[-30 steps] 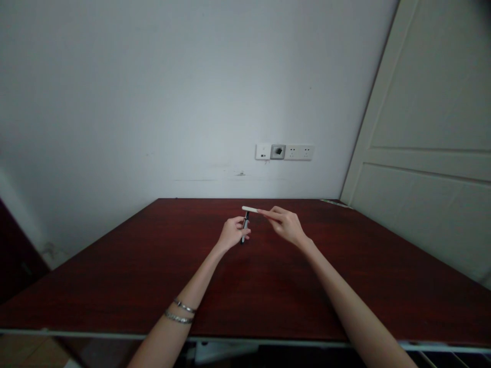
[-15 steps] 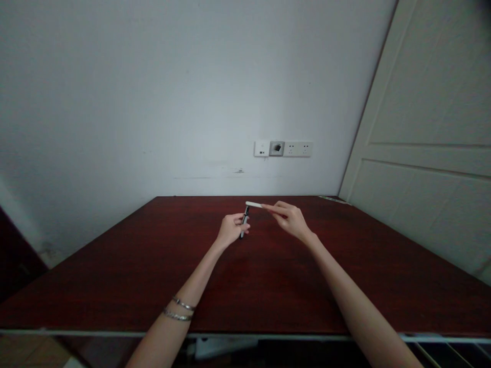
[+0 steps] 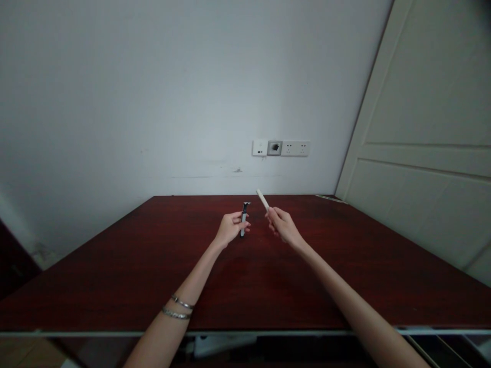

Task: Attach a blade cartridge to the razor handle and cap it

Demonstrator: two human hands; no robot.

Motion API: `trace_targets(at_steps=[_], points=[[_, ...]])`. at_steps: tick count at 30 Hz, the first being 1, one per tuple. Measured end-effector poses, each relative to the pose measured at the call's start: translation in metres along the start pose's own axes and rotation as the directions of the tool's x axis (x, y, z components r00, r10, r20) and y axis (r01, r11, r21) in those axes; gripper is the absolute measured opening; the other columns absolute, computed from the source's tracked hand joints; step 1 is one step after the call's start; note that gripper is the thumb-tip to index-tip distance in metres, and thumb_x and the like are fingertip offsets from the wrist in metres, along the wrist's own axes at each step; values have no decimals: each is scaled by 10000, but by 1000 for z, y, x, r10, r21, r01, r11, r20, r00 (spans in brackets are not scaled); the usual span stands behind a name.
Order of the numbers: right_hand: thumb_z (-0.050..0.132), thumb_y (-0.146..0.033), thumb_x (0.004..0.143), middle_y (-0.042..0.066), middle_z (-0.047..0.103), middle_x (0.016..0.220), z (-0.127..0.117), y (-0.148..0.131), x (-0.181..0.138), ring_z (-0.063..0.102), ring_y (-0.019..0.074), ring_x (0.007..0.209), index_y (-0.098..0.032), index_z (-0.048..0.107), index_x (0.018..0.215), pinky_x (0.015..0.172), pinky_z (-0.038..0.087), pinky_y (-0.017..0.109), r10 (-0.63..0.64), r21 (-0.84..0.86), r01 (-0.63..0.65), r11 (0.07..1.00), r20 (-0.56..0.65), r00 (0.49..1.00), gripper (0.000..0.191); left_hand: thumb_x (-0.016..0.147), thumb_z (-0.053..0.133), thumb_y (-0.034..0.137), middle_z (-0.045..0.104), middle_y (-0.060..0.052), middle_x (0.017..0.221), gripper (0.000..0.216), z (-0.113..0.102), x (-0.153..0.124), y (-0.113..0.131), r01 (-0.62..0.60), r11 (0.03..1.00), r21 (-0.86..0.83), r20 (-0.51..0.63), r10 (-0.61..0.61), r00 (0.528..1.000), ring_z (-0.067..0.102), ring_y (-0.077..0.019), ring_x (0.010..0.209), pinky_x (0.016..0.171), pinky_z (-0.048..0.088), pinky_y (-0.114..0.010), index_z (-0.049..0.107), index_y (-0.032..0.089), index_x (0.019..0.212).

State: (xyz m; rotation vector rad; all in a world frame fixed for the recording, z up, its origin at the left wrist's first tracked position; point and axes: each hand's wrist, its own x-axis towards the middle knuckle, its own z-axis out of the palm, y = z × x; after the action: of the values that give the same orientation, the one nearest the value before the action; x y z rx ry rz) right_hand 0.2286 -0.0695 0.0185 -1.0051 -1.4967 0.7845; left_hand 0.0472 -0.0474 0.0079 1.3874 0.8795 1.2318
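Note:
My left hand (image 3: 229, 228) is closed around the handle of a small razor-like tool (image 3: 244, 219), grey and black, held upright over the table. Its narrow head points up and juts out to the right. My right hand (image 3: 283, 224) grips the lower end of a slim white stick (image 3: 262, 199), whose free end leans up and to the left. A gap separates the stick from the tool's head. What exactly the white stick is, I cannot tell.
Both hands are above a dark red wooden table (image 3: 153, 266). Behind it is a white wall with a row of sockets (image 3: 281, 148). A pale panelled door (image 3: 422, 179) stands along the right side. Under the table's front edge, a white object (image 3: 222, 346) partly shows.
My right hand has drawn the white stick away from the tool's head and turned it from nearly level to steeply tilted. My left hand has hardly moved. The view has shifted slightly.

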Motion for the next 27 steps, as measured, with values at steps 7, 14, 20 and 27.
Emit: trace_targets(at_steps=[7,14,20,27], points=[[474,-579,770,-110,335,450,29,-8,-22,210,23,306,-202,421,767,277,152,128,183,349,-251,903,217,959,380,629,721,179,674,-78,698,297,0,1,-3,-42,999,8,36,42,998,626,-150,543,505,473,-236,616,87,891],[466,-583,774,-119,284,462,44,-5,-36,183,19,319,-205,412,753,272,138,119,169,355,-229,906,190,967,383,632,708,162,678,-85,712,304,-5,4,-3,-75,997,25,10,75,997,623,-147,542,509,474,-237,622,81,912],[477,-611,744,-123,280,456,49,-11,-31,182,17,313,-208,399,741,271,136,122,194,376,-230,898,130,972,411,617,730,193,675,-71,697,312,-4,4,-2,-69,998,12,50,68,996,626,-151,551,520,483,-246,626,89,892],[481,-610,740,-128,269,452,58,-4,-33,167,14,303,-212,396,742,274,114,123,192,435,-222,873,112,975,407,630,726,208,679,-85,729,324,-6,6,-4,-81,997,1,50,81,995,626,-152,555,529,485,-253,626,89,913]])
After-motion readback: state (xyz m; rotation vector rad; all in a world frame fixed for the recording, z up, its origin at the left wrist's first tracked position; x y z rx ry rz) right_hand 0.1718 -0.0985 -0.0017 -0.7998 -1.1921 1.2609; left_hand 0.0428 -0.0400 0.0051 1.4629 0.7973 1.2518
